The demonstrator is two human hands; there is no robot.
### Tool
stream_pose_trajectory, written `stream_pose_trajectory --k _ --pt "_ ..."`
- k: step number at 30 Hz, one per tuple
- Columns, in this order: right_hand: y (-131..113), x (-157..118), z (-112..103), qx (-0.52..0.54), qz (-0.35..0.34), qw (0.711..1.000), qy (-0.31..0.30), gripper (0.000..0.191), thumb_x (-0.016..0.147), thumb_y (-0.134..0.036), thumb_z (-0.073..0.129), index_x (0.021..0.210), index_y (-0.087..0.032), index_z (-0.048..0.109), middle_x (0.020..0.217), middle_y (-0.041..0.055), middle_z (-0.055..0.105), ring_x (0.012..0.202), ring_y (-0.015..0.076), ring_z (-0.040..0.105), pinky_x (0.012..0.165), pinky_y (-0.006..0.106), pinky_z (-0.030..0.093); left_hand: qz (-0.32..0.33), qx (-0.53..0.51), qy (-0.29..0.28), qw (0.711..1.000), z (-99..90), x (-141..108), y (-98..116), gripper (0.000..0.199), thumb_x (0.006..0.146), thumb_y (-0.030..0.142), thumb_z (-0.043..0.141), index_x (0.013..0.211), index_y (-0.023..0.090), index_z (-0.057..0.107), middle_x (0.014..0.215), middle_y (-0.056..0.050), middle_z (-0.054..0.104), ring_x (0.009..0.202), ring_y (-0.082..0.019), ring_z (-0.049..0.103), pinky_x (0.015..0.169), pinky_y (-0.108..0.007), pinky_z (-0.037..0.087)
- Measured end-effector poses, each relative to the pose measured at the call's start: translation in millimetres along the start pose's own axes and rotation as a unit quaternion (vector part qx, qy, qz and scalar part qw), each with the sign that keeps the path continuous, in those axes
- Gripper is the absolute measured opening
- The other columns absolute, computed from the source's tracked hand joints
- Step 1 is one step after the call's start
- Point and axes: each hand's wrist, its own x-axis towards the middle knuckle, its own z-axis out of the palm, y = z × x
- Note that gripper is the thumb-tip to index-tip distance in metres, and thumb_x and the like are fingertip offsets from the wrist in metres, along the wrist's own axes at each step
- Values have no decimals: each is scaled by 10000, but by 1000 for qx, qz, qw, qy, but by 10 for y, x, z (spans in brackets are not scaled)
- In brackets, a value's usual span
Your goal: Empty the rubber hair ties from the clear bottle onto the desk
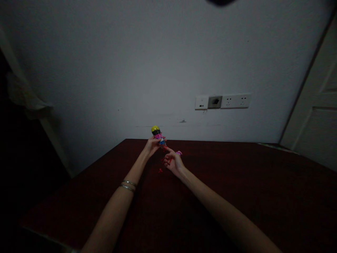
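Table [263, 196]: dark red wood, set against wall
Wall [131, 70]: white, sockets [222, 102] mounted
Left hand [152, 144]: fingers closed round toy [158, 135]
Right hand [172, 162]: fingers loosely spread, beside toy

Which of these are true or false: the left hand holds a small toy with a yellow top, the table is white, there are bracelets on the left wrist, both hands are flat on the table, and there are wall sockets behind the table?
1. The left hand holds a small toy with a yellow top. True.
2. The table is white. False: it is dark reddish brown.
3. Bracelets sit on the left wrist. True.
4. Both hands lie flat on the table. False: the left hand is raised with the toy, and the right hand is lifted beside it, fingers towards the toy.
5. Wall sockets are on the wall behind the table. True.
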Motion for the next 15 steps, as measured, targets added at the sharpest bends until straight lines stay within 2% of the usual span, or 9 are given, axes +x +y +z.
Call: stream_pose_trajectory --k 6,11,15 --pt "24 -62 53 2 -5 1000 -19 718 595 -152 538 1278 -318 389 587 -60 515 481 80 465 462 189 317 -10 -10 -14 1000 37 4 -41 498 646 19 574 1127 129 509 917 -111 647 826 -225 637 714 -333 487" --pt "11 -114 106 21 -10 997 -77 777 616 -149 537 1314 -389 292 682 -46 559 520 89 500 477 197 334 -25 -27 -54 998 97 -13 -100 486 656 40 590 1127 125 502 910 -113 653 851 -234 634 696 -311 480" --pt "-18 -84 72 25 -6 996 -81 749 612 -145 521 1290 -379 305 690 -43 564 531 94 511 482 199 346 -41 -21 -74 996 130 -46 -133 498 670 62 590 1150 132 482 896 -111 656 859 -240 633 674 -299 479"
